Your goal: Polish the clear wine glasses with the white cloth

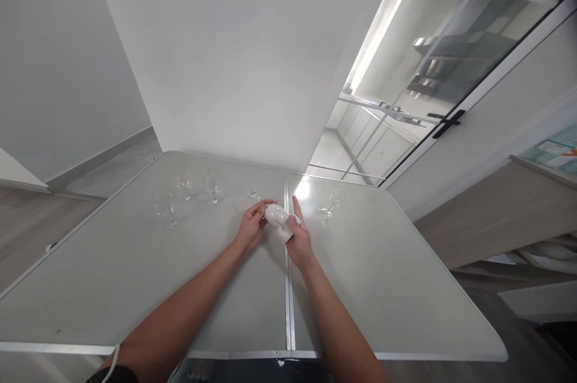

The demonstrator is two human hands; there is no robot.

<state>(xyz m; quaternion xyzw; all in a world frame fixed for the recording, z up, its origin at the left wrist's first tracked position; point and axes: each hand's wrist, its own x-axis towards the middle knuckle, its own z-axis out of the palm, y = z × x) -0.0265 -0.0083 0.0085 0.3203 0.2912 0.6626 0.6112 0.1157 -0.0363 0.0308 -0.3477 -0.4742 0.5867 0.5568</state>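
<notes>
Over the table's middle seam, a clear wine glass [274, 213] is held tilted between both hands. White cloth or tissue [286, 232] fills its bowl and sticks out at the rim. My left hand [253, 223] is closed around the stem end of the glass, its fingertips partly hidden. At the rim, my right hand [300, 237] pinches the white material with the thumb, while one finger stretches out along the far side. A small clear glass piece [255, 195] shows just beyond my left hand; whether it belongs to the held glass I cannot tell.
Several clear glasses [215, 193] stand on the left part of the grey folding table [383, 287], hard to tell apart. Another clear glass [328, 212] is right of my hands. A white wall [234, 70] rises behind, and a glazed door [406, 82] is at the right.
</notes>
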